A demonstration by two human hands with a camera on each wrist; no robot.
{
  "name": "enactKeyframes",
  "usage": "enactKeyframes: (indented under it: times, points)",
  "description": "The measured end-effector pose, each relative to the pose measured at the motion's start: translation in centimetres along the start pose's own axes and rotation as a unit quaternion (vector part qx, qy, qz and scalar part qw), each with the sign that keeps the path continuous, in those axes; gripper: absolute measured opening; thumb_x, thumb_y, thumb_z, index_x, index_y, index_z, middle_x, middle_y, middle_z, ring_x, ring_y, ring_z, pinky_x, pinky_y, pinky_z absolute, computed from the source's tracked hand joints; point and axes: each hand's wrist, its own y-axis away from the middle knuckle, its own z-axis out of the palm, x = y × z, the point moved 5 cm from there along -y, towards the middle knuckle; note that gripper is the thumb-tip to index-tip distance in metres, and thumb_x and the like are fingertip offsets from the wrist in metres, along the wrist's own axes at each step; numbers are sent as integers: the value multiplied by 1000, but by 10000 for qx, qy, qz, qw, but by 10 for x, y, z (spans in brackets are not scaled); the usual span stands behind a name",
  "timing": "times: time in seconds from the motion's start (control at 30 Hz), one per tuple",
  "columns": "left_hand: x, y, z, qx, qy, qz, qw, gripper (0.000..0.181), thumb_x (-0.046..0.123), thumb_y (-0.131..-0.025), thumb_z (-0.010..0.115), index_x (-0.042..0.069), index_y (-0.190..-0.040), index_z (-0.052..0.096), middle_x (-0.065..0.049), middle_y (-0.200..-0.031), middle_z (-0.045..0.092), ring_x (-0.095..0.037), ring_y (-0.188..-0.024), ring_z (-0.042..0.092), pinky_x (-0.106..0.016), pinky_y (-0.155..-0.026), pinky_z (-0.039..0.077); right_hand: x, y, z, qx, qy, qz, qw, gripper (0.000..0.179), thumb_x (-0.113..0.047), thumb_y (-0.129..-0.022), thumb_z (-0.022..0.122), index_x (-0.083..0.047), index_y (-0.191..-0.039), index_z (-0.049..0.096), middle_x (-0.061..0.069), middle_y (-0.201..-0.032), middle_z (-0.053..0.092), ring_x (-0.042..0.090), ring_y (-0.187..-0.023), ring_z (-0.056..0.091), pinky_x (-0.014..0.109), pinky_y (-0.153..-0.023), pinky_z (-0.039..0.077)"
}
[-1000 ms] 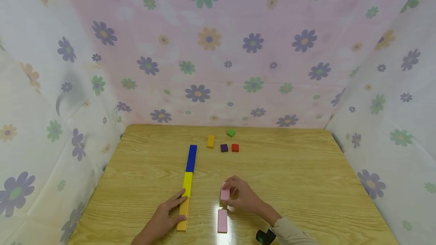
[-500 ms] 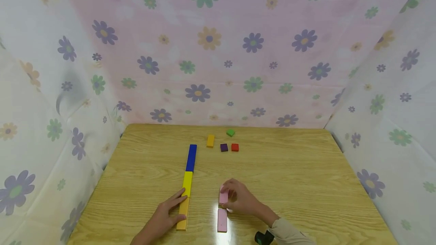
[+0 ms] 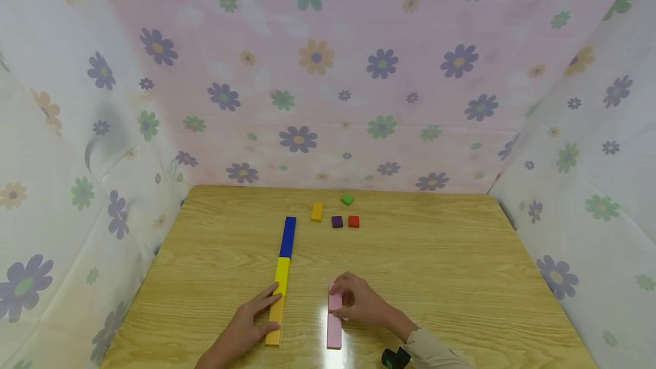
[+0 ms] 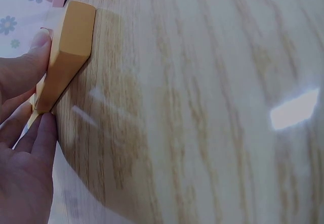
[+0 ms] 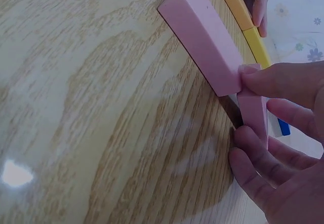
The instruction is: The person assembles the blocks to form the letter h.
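A straight row of blocks lies on the table: a blue block [image 3: 288, 238] at the far end, a yellow block [image 3: 282, 275] in the middle and an orange block [image 3: 275, 320] nearest me. My left hand [image 3: 243, 326] rests on this row, fingertips where yellow and orange meet, thumb on the orange block. With thumb and fingers, my right hand [image 3: 364, 304] pinches a pink block [image 5: 253, 110], partly covered by the hand. Its near end is right at the far end of a second pink block [image 3: 334, 335]. The right wrist view shows the two pink blocks slightly out of line.
Toward the back of the wooden table [image 3: 435, 261] lie a small orange block [image 3: 317, 212], a green piece [image 3: 347, 200], a purple block [image 3: 336, 222] and a red block [image 3: 353, 221]. Flower-patterned cloth [image 3: 338, 141] surrounds the table. A black device [image 3: 394, 359] sits by the right sleeve.
My right hand has brought the pinched pink block nearer to me and slightly left, closing the gap to the other pink block. The left hand has stayed in place.
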Motion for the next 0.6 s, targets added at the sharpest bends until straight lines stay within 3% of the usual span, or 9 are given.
enactKeyframes:
  times: [0.23, 0.4, 0.6]
  points:
    - [-1, -1, 0, 21, -16, 25, 10000, 61, 33, -83, 70, 7, -135, 53, -4, -150, 35, -32, -134, 35, -47, -101, 38, -3, 0, 1, -160, 9, 113, 9998, 29, -16, -81, 76, -10, -107, 64, 1, -113, 52, 12, -79, 53, 23, -66, 50]
    - [-1, -1, 0, 57, -52, 53, 10000, 61, 32, -82, 71, 7, -135, 54, -3, -150, 36, -31, -134, 35, -46, -102, 38, -5, 3, 2, -363, 564, 18, 9977, 38, -27, -82, 76, -15, -115, 63, 4, -124, 47, 12, -95, 51, 25, -77, 48]
    - [0, -1, -1, 76, -62, 69, 9999, 60, 30, -81, 73, 7, -134, 54, -4, -149, 36, -31, -134, 35, -45, -102, 38, -6, 6, 6, -568, 972, -252, 9933, 45, -41, -82, 73, -20, -121, 61, 12, -135, 39, 21, -113, 49, 37, -89, 47]
